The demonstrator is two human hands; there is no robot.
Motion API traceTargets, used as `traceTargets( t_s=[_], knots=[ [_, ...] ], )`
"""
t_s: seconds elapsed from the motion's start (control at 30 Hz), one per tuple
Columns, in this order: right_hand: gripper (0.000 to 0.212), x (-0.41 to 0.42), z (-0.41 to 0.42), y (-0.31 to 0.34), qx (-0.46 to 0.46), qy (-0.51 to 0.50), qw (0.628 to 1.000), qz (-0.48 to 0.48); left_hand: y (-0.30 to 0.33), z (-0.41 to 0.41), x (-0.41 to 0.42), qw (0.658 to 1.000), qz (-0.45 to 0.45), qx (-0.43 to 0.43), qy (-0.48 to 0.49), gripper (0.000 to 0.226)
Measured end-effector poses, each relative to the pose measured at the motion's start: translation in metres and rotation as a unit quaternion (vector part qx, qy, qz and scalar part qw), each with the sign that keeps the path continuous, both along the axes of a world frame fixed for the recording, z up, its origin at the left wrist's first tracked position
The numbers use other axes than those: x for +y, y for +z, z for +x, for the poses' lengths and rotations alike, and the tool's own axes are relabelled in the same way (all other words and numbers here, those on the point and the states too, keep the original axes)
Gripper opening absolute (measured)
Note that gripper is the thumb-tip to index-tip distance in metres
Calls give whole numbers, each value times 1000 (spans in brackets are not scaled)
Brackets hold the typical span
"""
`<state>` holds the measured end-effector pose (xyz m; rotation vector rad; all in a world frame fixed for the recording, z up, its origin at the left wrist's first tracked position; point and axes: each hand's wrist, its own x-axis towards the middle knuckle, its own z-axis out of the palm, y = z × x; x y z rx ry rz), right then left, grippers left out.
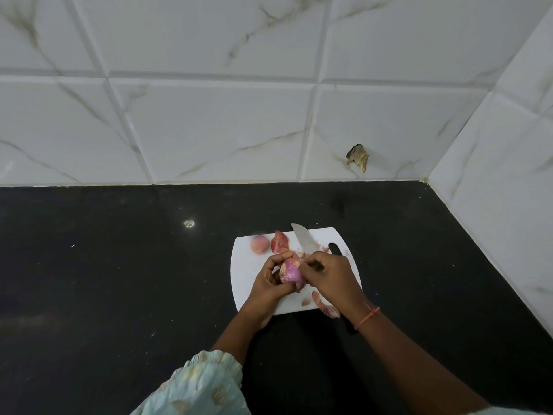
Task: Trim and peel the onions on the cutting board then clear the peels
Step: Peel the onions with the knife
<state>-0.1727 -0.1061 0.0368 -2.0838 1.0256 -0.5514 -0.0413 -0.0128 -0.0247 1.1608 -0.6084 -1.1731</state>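
- Just below the middle of the frame, over the white cutting board (257,283), both hands work on one onion (291,271); the left hand (270,284) cups it from the left with fingers curled round it; the right hand (330,275) meets it from the right, its fingers (308,260) pressed together at the onion's top edge, seemingly pinching a flap of skin, though the pinch itself is too small to confirm
- That onion shows glossy purple flesh across most of its visible face, with papery tan skin clinging at its upper left; judged from this, its peeling is well along but unfinished
- At the upper left of the board a second, paler onion (258,244) lies apart from the hands; whether it is already trimmed and peeled I cannot tell
- Beside it, a heap of pink peels (278,242) sits at the board's upper edge; more peels (324,305) lie at the lower right, some spilling off the board onto the black table (119,265); small scraps sit near the board's handle slot
- A knife (303,241) reaches up across the board, blade tip toward the top of the frame; its handle is hidden behind the right hand, so whether that hand holds it I cannot tell
- Left to do, as I judge it: strip the last skin, check the pale onion, then clear every peel; none of the clearing has begun
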Motion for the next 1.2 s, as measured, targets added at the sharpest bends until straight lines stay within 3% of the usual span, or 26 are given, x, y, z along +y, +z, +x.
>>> traceTargets(
  t_s=[0.1, 0.37, 0.63, 0.77, 0.97, 1.1, 1.2],
  knots=[
    [16, 4, 3, 0, 3, -22, 1000, 1, -3, -1, -1, 1000, 8, -14, -7, 66],
    [6, 9, 1, 1, -7, -13, 1000, -11, -3, 0, -1, 1000, -2, -10, 4, 65],
    [7, 16, 7, 0, 108, 30, 986, -121, -4, -1, -2, 1000, 3, -9, 17, 63],
    [8, 9, 8, 2, 125, 37, 986, -100, -3, -1, -2, 1000, 11, -13, 15, 64],
    [17, 1, 1, 0, 58, -30, 998, -19, -2, 0, 1, 999, 1, 23, 23, 65],
    [23, -6, -10, -5, 39, -74, 996, -42, -1, 1, 0, 998, 13, 57, 20, 68],
    [14, -9, -6, -6, 8, -46, 997, -66, -1, 2, -3, 996, 19, 88, 29, 58]
  ],
)
